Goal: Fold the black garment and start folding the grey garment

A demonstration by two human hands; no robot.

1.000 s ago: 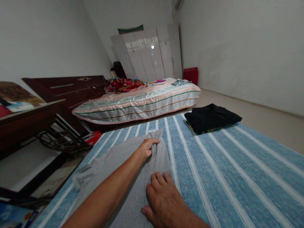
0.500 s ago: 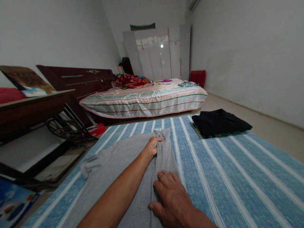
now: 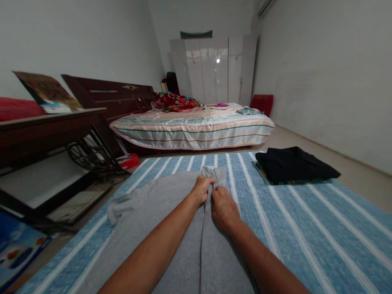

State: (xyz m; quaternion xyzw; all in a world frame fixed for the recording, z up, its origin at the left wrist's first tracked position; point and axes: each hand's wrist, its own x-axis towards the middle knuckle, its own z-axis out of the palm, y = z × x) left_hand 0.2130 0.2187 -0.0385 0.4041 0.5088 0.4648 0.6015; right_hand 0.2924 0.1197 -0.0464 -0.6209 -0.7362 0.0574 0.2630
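Observation:
A grey T-shirt (image 3: 165,204) lies on the blue-and-white striped sheet, its right side folded over toward the middle. One short sleeve spreads out at the left. My left hand (image 3: 202,188) is closed on the shirt near the collar, thumb on top of the bunched cloth. Right beside it, my right hand (image 3: 225,206) pinches the folded layer just below the collar, with its fingertips partly hidden. To the right rests a folded black garment (image 3: 295,165) on top of other patterned cloth.
The striped sheet (image 3: 306,228) covers the surface before me. Beyond it stands a bed (image 3: 196,136) with a red floral quilt (image 3: 174,102). At left are a table with a metal wheel stand (image 3: 55,126) and a blue box (image 3: 18,253). White wardrobes (image 3: 208,73) stand at the back.
My right hand has moved up the shirt from lying on the folded side to pinching the cloth by the collar. My left hand keeps its hold. The view has shifted slightly.

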